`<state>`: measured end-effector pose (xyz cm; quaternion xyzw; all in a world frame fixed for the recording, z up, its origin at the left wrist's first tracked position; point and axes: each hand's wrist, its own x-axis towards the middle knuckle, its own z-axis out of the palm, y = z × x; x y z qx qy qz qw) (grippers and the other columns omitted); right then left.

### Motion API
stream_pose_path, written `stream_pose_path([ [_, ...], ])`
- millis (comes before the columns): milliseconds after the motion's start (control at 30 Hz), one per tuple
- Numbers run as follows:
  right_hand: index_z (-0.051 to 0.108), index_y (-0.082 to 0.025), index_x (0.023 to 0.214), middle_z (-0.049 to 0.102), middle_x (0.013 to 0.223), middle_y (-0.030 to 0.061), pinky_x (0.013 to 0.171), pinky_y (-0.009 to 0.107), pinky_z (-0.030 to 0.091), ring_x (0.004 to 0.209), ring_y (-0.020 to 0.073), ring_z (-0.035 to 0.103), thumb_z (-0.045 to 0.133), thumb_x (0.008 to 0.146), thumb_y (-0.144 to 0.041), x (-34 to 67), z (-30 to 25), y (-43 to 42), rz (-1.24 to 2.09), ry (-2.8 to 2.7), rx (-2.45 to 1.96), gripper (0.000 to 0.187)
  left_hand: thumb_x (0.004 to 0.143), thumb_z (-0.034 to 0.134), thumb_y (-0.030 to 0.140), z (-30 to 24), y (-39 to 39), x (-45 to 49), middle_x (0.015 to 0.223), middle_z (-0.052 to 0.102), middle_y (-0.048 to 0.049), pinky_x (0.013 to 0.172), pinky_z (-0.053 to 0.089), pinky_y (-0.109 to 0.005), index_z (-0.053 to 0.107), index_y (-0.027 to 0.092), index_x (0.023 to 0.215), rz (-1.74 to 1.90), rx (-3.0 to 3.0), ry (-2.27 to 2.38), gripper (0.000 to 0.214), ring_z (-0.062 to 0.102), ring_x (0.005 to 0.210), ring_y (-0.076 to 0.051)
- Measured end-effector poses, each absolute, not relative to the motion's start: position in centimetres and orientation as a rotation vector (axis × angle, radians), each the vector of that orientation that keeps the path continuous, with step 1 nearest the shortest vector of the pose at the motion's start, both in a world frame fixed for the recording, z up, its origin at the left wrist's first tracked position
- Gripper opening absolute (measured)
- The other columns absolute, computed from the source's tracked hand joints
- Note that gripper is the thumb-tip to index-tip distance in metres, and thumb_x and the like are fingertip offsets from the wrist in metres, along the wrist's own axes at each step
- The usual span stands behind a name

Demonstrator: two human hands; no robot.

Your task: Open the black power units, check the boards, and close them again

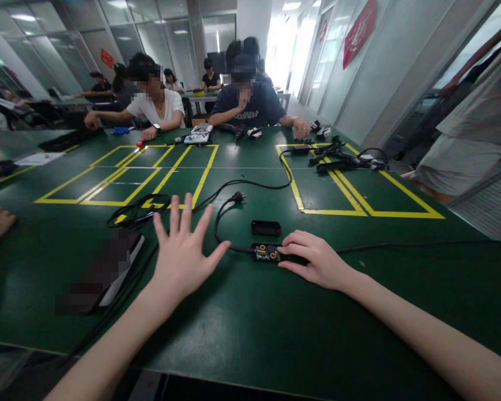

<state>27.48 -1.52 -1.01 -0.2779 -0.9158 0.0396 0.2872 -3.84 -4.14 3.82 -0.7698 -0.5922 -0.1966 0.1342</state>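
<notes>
Palm-down, left hand [183,253] hovers with fingers spread, empty; right hand [317,259] fingertips rest loosely on opened adapter [266,253], partly hiding it.

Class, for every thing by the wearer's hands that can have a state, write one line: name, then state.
Small black power adapter: lid off, circuit board exposed.
Black rectangular plastic lid: off, lying apart.
Left hand: open, fingers spread, holding nothing.
Right hand: open, resting on the adapter.
Black power plug: unplugged, lying on the green table.
Black cable bundle: loosely coiled.
</notes>
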Motion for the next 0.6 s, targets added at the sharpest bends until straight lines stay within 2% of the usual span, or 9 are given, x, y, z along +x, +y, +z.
stream_pose_path([
  [167,0.071,-0.019,0.102,0.071,0.097,0.0099,0.074,0.036,0.056,0.086,0.0224,0.066,0.063,0.102,-0.035,27.3,-1.1,-1.3,0.093,-2.401,-0.749,0.019,0.092,0.064,0.064,2.1,-2.1,0.4,0.171,0.024,-0.0204,0.125,0.017,-0.070,0.045,0.021,0.157,-0.397,-2.770,-1.319,0.081,0.019,0.160,-0.041],
  [300,0.071,-0.018,0.103,0.070,0.100,0.0111,0.076,0.038,0.057,0.088,0.0239,0.067,0.062,0.101,-0.039,27.2,-1.1,-1.3,0.097,-2.404,-0.780,0.023,0.094,0.058,0.069,0.2,0.0,1.2,0.168,0.032,-0.0210,0.125,0.024,-0.067,0.045,0.019,0.157,-0.445,-2.901,-1.337,0.082,0.026,0.158,-0.039],
  [433,0.068,-0.018,0.124,0.067,0.117,0.0150,0.086,0.043,0.056,0.102,0.0274,0.065,0.057,0.102,-0.040,26.9,-1.1,-1.3,0.057,-2.278,-0.970,0.033,0.097,0.056,0.065,-1.0,1.0,0.5,0.162,0.044,-0.0181,0.123,0.033,-0.062,0.055,0.022,0.149,-0.580,-2.888,-1.368,0.068,0.037,0.153,-0.036],
  [500,0.063,-0.019,0.135,0.065,0.123,0.0162,0.091,0.047,0.054,0.110,0.0299,0.063,0.055,0.103,-0.039,26.6,-1.2,-1.0,0.061,-2.246,-1.122,0.039,0.090,0.064,0.070,-1.3,1.2,0.2,0.158,0.049,-0.0203,0.121,0.033,-0.065,0.058,0.020,0.147,-0.576,-2.912,-1.328,0.076,0.043,0.148,-0.039],
  [600,0.066,-0.020,0.134,0.066,0.123,0.0157,0.093,0.051,0.053,0.112,0.0315,0.061,0.053,0.104,-0.036,26.3,-1.6,-0.5,0.111,-2.288,-1.258,0.037,0.085,0.071,0.068,-1.3,1.0,0.0,0.153,0.055,-0.0205,0.122,0.034,-0.063,0.059,0.019,0.144,-0.594,-2.943,-1.233,0.078,0.049,0.144,-0.037],
])
